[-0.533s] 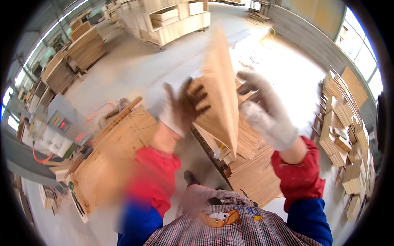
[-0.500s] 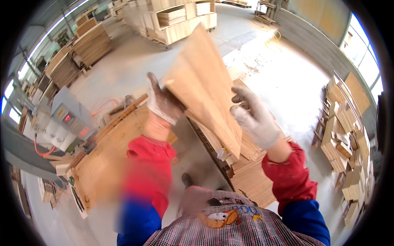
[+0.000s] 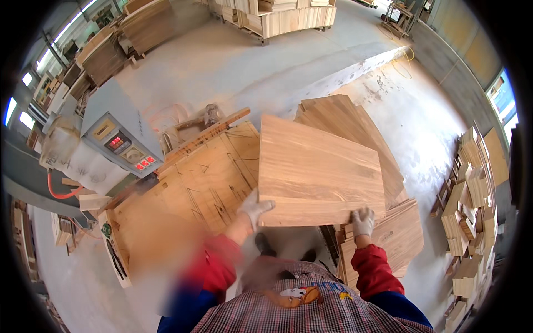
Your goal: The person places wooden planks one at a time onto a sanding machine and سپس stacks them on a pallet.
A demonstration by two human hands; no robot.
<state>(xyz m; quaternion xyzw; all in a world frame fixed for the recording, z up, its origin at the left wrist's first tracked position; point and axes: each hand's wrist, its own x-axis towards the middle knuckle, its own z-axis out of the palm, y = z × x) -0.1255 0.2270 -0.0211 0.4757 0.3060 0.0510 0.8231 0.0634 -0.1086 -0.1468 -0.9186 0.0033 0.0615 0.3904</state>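
A rectangular wooden panel (image 3: 319, 175) with visible grain is held up in front of me, its broad face toward me. My left hand (image 3: 256, 210), in a pale work glove, grips the panel's near left corner with the thumb lying on its face. At the near right edge, my gloved right hand (image 3: 363, 221) is closed on the same panel. Behind and below it lie stacked wooden panels (image 3: 383, 150), partly covered by the held one. Another stack of panels (image 3: 397, 236) sits beside my right hand. To the left is a plywood-topped workbench (image 3: 183, 194) with dark marks on it.
A grey control box (image 3: 125, 139) with red lit displays stands at the bench's far left. Wooden pieces (image 3: 466, 200) are piled along the right wall. A loaded pallet of boards (image 3: 288, 25) stands far ahead, and more board stacks (image 3: 147, 25) at far left.
The panel has swung from steeply tilted and nearly edge-on to facing me broadly. My right hand has closed on its near edge, and my left hand has come lower and nearer.
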